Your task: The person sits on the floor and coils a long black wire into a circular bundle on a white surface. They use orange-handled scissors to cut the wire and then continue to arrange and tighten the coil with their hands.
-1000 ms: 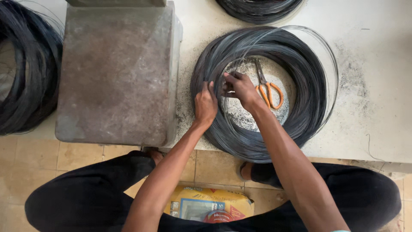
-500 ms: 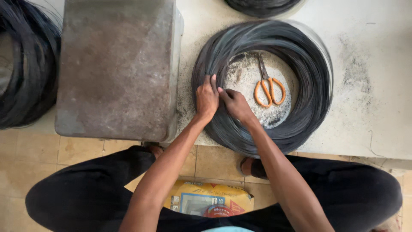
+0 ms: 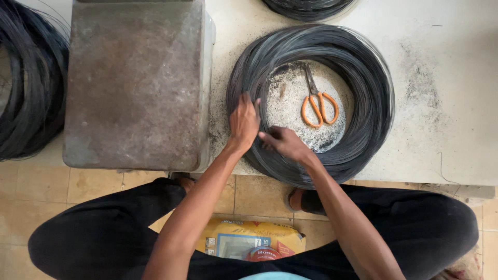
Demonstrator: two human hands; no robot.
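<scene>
The coil of dark wire lies flat on the pale, dust-marked work surface, forming a thick ring of many strands. Its near edge sits close to the front edge of the surface, directly ahead of the seated person. Inside the ring, on the bare surface, lies a pair of orange-handled scissors, blades pointing away from the person, clear of both hands.

The left hand rests on the left-near section of the coil, fingers curled down over the strands and pressing on them; whether it closes fully around the bundle cannot be told. The right hand lies on the near section of the coil, just beside the left hand, its fingers drawn together at the strands near the left thumb. It appears to pinch wire, but the exact grip cannot be confirmed.

To the left of the coil, a square block with a rusty brown-grey top stands on the same surface, just beside the coil. A second wire coil lies at the far left and the edge of a third coil shows at the top. Below the surface, the person's black-clad legs rest over a tiled floor, with a yellow printed bag between them.
</scene>
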